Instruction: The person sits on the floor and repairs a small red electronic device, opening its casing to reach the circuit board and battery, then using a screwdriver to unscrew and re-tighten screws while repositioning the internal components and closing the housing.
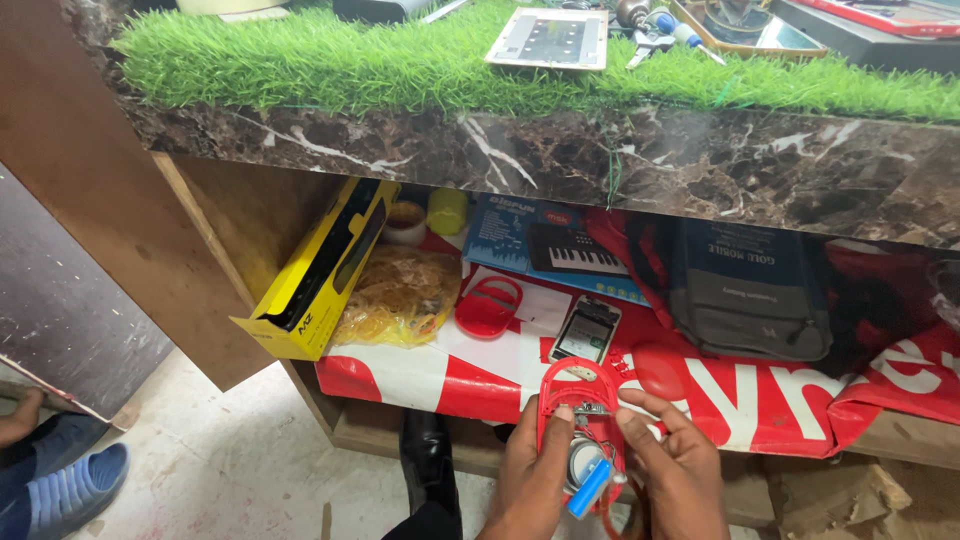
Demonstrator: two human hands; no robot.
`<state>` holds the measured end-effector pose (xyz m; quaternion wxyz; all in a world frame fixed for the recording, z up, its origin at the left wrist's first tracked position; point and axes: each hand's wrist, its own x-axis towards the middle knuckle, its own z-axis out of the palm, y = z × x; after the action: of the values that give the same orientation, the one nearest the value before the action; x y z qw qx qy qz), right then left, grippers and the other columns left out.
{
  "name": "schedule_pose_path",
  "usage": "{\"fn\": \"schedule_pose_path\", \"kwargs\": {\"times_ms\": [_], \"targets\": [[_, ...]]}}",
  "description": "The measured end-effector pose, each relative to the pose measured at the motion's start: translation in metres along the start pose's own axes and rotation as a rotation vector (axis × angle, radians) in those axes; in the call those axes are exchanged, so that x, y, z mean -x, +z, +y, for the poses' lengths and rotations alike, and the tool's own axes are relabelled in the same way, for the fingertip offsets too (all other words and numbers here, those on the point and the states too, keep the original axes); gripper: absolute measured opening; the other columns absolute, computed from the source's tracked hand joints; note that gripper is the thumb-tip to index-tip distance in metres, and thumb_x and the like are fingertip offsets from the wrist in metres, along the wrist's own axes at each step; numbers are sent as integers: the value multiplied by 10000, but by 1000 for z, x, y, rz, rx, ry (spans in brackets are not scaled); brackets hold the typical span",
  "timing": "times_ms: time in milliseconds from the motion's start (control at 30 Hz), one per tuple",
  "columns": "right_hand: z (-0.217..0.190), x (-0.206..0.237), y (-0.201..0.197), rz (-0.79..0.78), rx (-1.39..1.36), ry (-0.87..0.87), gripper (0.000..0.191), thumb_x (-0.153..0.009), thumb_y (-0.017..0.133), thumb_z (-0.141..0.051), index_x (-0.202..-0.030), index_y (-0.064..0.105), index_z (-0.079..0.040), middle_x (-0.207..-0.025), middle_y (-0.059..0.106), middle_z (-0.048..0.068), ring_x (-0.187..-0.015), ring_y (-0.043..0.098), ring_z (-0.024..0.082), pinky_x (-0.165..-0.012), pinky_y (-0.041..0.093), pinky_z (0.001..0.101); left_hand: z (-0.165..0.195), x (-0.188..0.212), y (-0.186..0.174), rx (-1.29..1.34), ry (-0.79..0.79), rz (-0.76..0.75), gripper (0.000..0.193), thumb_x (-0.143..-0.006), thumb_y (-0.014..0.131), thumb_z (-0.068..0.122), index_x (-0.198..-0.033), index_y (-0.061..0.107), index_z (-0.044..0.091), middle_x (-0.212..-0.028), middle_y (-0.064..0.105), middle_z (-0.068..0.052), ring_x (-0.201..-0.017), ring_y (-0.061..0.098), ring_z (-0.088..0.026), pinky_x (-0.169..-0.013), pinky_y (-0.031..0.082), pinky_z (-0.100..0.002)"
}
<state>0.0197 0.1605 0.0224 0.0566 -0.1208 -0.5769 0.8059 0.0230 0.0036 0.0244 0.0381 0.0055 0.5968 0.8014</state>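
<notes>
- Left hand [530,475]: closed around the left edge of an opened red plastic device [580,425], thumb lying on its face, near the bottom middle of the head view.
- Right hand [678,470]: holds the right edge of the same device, fingers curled behind it, thumb and forefinger resting near its exposed middle.
- Red plastic device: oval shell with a handle loop at the top, held upright between both hands, in front of and below the shelf [400,375]. Its inside is exposed: a round silver part and small wiring are visible.
- Blue cylindrical cell [590,487]: sits tilted at the lower end of the device, between the two hands.
- Shelf under the worktop [560,160]: covered with a red and white printed sheet [760,400].
- On the shelf, left to right: a yellow and black carton [315,275] leaning on the side wall; a clear bag of yellow rubber bands [395,297]; a second red oval shell [487,307]; a mobile phone [587,330] lying face up; a grey and blue bag [745,295].
- Behind these: a blue box picturing a keyboard [545,245], a roll of tape [405,222] and a yellow cap-like object [447,210].
- Worktop: dark marbled edge, top covered with green artificial turf [330,65]; a flat white panel [548,38] and hand tools [655,30] lie on it.
- Floor, lower left: a blue shoe [70,490] belonging to another person.
</notes>
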Motion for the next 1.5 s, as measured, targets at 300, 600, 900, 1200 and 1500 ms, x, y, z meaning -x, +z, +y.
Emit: {"fn": "schedule_pose_path", "kwargs": {"times_ms": [300, 600, 900, 1200, 1500], "targets": [[7, -4, -4, -66, 67, -83, 480, -813, 672, 71, -1290, 618, 64, -966, 793, 159, -735, 737, 153, -631, 591, 276, 16, 7, 0, -26, 43, -58, 321, -974, 551, 222, -1230, 631, 45, -995, 715, -79, -873, 633, -113, -796, 532, -292], [3, 3, 1, -116, 64, -85, 425, -880, 656, -10, -1295, 641, 78, -950, 774, 154, -775, 738, 151, -686, 582, 300, 21, 9, -2, 8, 59, -60, 310, -935, 595, 170, -1216, 625, 44, -951, 728, -78, -810, 653, -109, -730, 547, -302], [5, 2, -2, -145, 118, -123, 366, -891, 670, -26, -1246, 667, 62, -898, 750, 125, -685, 687, 120, -597, 548, 267, 13, 8, -2, -75, 170, -69, 281, -974, 590, 173, -1210, 642, 31, -984, 742, -79, -883, 670, -79, -799, 557, -261], [8, -1, -2, -142, 116, -137, 347, -876, 670, -18, -1215, 661, 54, -895, 752, 107, -700, 709, 123, -600, 567, 270, 11, 6, 0, -27, 54, -60, 300, -967, 570, 185, -1225, 637, 47, -999, 740, -63, -872, 670, -82, -792, 553, -270], [10, -1, -2, -117, 117, -71, 352, -875, 679, -29, -1214, 672, 66, -904, 782, 130, -743, 721, 121, -667, 581, 274, 0, 3, -1, 4, 9, -36, 335, -983, 521, 245, -1231, 633, 50, -983, 747, -55, -837, 666, -85, -765, 554, -267]]}}
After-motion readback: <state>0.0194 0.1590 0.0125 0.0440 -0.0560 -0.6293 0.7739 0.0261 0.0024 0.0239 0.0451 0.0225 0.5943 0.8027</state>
